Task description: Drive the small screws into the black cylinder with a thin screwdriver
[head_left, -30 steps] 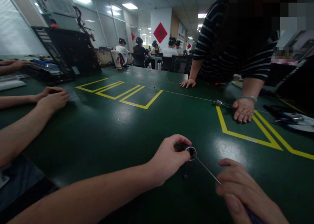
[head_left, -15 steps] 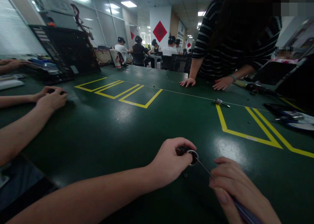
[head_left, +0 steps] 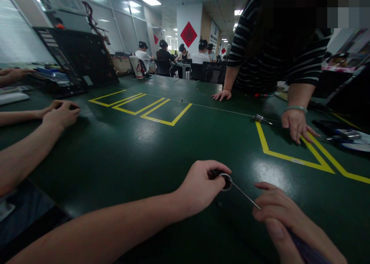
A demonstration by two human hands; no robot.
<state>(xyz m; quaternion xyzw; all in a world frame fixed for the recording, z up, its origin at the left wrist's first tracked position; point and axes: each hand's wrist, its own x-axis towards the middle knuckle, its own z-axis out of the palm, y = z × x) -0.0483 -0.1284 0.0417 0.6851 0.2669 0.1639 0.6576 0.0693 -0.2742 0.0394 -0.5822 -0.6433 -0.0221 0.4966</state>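
My left hand (head_left: 198,189) is closed around a small dark cylindrical part with a shiny metal rim (head_left: 230,178), its open end facing right. A screwdriver (head_left: 245,195) is gripped in my right hand (head_left: 291,219), the thin metal shaft pointing up and left. Its tip reaches into the ringed opening; the exact contact inside is hidden. Part of the dark purplish handle shows under my palm. On the green table (head_left: 150,163) just below the cylindrical part lies a tiny dark nut-like piece (head_left: 219,204).
A metal cylinder with a shaft (head_left: 261,119) lies near yellow tape (head_left: 300,163). Across the table a person in stripes rests a hand (head_left: 297,127) on the tape. Another person's hands (head_left: 62,111) are at left. A black computer case (head_left: 83,56) and paper cup (head_left: 136,67) stand behind.
My right hand and the screwdriver have shifted slightly right and down, showing more shaft. The striped person's one hand has moved forward and right onto the tape.
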